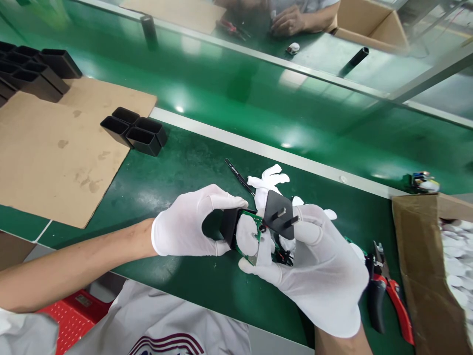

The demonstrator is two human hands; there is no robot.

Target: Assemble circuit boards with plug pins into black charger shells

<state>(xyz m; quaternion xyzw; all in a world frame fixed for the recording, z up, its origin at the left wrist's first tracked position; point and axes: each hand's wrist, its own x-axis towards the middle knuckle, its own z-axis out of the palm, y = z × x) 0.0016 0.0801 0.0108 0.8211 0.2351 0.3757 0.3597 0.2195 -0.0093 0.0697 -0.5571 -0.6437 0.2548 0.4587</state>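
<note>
White gloves cover both hands. My left hand (199,222) grips a black plastic housing (229,227) between thumb and fingers. Its opening faces right, with a green circuit board (258,224) partly inside or right at the mouth; how deep I cannot tell. White filler (247,235) sits on the board. My right hand (318,261) is closed around the board's right end and a black plug cover (275,209) with two metal pins, which is tilted above the board. Behind the hands lie black tweezers (238,175) and a crumpled white glove (271,182).
Black housings (135,130) stand at the edge of a cardboard sheet (70,153), with several more (35,69) further left. At right are red-and-black pliers (391,296) and a cardboard box (417,266) of white pieces. Another circuit assembly (423,181) sits behind it. A co-worker's hand (290,22) shows across the bench.
</note>
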